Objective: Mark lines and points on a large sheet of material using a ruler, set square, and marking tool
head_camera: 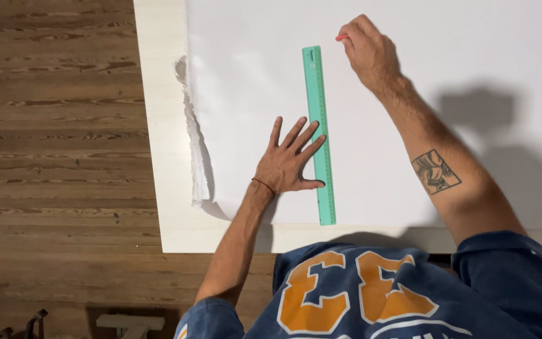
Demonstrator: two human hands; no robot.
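Item: long flat mint-green plastic ruler (319, 135), lying lengthwise on a large white paper sheet (409, 94), running from near the sheet's near edge up towards its middle; far end just left of the right hand

Item: left hand (286, 164), palm down, fingers spread flat; fingertips resting on the ruler's left edge about midway along, thumb touching it lower down. Forearm comes up from the lower left at a slant; thin red cord around the wrist

Item: right hand (369, 51), reached well forward, arm nearly straight, wrist bent slightly inward. Fingers curled together, pinching a small red pen or pencil (341, 37), of which only a short red tip shows at the knuckles; tip sits just right of the ruler's far end. Whether it touches the paper cannot be told

Item: white paper sheet, covering most of the pale worktop (158, 125); left edge ragged and curled up, near edge flat

Step in hand, as judged: ruler pinned by the left hand, marking tool set at the far end of its right edge, a ruled line apparently at its start

Next move, as judged: calls for steady downward pressure on the ruler so it does not pivot, and a pull of the marking tool towards the body, kept tight against the edge

Surroundings: dark wooden plank floor (51, 125) left of the worktop; dark blue shirt with orange figures (359, 289) at the bottom of the view
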